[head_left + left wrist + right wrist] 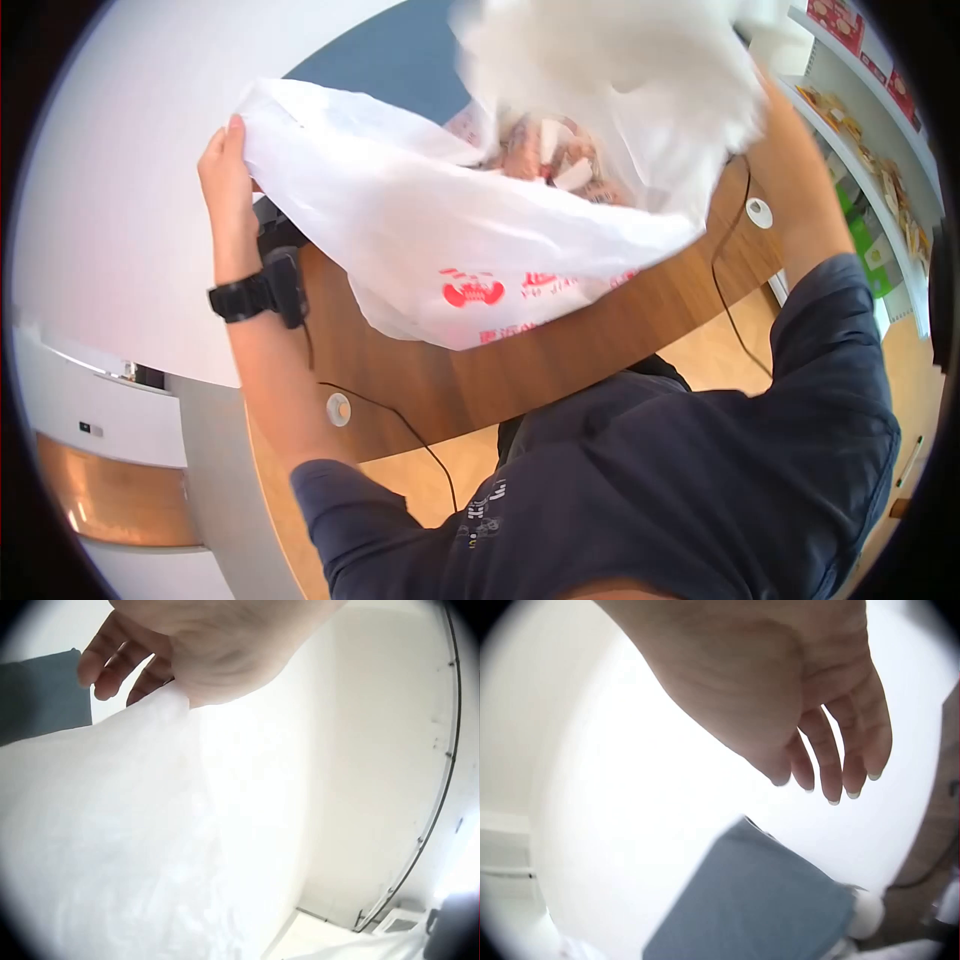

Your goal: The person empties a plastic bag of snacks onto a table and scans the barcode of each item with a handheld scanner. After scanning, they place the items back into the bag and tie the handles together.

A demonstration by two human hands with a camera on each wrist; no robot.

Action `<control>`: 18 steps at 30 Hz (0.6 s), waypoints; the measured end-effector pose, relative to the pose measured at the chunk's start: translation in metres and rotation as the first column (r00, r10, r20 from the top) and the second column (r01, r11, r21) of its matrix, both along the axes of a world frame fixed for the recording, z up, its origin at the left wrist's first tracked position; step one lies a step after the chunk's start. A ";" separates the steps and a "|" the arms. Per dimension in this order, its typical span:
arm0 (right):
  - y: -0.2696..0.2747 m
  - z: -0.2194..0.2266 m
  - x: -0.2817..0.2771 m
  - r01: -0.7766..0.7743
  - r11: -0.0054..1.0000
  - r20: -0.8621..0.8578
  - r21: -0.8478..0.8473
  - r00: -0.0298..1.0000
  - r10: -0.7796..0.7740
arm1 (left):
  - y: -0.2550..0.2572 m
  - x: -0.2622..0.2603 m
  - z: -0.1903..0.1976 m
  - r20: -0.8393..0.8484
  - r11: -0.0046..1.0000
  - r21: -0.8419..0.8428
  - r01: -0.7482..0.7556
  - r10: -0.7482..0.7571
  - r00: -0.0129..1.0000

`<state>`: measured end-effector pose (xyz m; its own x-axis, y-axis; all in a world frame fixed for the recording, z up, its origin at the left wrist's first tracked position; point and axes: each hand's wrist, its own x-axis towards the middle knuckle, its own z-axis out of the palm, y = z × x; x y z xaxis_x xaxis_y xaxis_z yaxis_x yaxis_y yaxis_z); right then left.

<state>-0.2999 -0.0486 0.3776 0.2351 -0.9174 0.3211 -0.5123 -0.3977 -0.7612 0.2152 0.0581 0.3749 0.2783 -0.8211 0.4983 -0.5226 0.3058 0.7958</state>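
A large white plastic bag (430, 220) with red print lies over the table's front. Its mouth gapes, showing reddish-brown and white packages (550, 155) inside. At the far left of the bag, my left hand (225, 175) grips its rim; the same hand (217, 649) has the bag's edge between thumb and fingers in the left wrist view. The bag's upper right part (610, 60) is raised and blurred, hiding my right hand in the head view. In the right wrist view, my right hand (795, 690) has loosely extended fingers with nothing visible between them.
The brown wooden table (450, 385) has a curved front edge and a blue-grey surface (385, 55) farther back. Thin black cables (415, 425) hang past the edge near a round white grommet (340, 409). Shelves with packaged goods (865, 150) stand at right.
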 end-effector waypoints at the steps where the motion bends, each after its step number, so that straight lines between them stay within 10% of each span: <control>1: -0.029 -0.044 -0.013 0.021 0.998 -0.040 0.056 0.999 -0.018 | 0.012 -0.005 0.001 -0.001 1.000 -0.019 -0.009 0.009 1.000; 2: -0.065 -0.114 -0.024 -0.233 0.736 -0.440 -0.636 0.893 -0.097 | 0.029 -0.027 -0.005 -0.013 0.985 -0.149 -0.082 0.081 0.997; 4: -0.028 -0.136 0.024 -0.018 0.999 -0.535 -0.032 0.845 -0.001 | 0.064 -0.056 -0.011 -0.034 0.932 -0.337 -0.133 0.129 0.991; 7: -0.032 -0.191 0.024 -0.193 0.910 -0.376 -0.367 0.925 0.045 | 0.121 -0.106 -0.025 0.079 0.768 -0.617 -0.170 0.275 0.958; 8: 0.089 -0.262 -0.014 -0.177 0.915 -0.366 -0.363 0.930 0.035 | 0.131 -0.113 -0.034 0.080 0.752 -0.655 -0.072 0.164 0.983; 10: 0.095 -0.254 0.011 -0.147 0.924 -0.341 -0.353 0.940 0.019 | 0.144 -0.127 -0.049 0.074 0.725 -0.688 0.002 0.068 0.995; 11: 0.138 -0.292 -0.085 -0.129 0.931 -0.325 -0.342 0.945 0.011 | 0.145 -0.130 -0.053 0.229 0.712 -0.660 0.239 -0.112 0.967; 12: 0.103 -0.274 -0.077 -0.108 0.936 -0.311 -0.335 0.950 -0.001 | 0.147 -0.131 -0.057 0.372 0.652 -0.600 0.464 -0.286 0.883; 14: 0.013 -0.216 -0.020 -0.057 0.946 -0.279 -0.318 0.960 -0.036 | 0.140 -0.137 -0.058 0.490 0.688 -0.548 0.476 -0.198 0.849; 18: 0.012 -0.199 -0.017 0.041 0.962 -0.226 -0.271 0.968 -0.106 | 0.110 -0.144 -0.064 0.648 0.807 -0.434 0.400 -0.029 0.761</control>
<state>-0.3165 -0.0365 0.1790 0.2687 -0.8256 0.4962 -0.7001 -0.5212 -0.4881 0.0708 0.1679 0.3105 -0.3712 -0.3767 0.8487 -0.6816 0.7313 0.0265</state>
